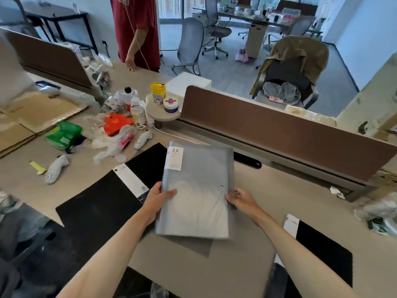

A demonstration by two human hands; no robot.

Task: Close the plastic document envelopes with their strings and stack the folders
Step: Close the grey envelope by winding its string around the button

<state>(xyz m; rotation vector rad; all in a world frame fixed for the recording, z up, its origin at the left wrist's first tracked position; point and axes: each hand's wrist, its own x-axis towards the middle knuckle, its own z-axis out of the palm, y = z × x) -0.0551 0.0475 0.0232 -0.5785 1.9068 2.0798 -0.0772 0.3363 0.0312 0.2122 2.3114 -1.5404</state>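
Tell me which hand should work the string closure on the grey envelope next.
Probably right. The right hand grips the grey envelope at the edge beside the button; the left hand holds the far edge.

Count on the worktop (247, 265):
- grey translucent folder (197, 190): 1, held by 2 hands, left hand (158, 196) and right hand (241, 200).
- black folders: 3, one at left (96, 207), one behind it (150, 160), one at right (322, 250).
- white controllers: 2, (56, 168) and (143, 139).
- clear bottles: 2, (138, 114) and (126, 96).
- yellow-lidded tub (158, 92): 1.
- round white jar (170, 104): 1.
- brown divider panels: 2, (279, 130) and (49, 59).
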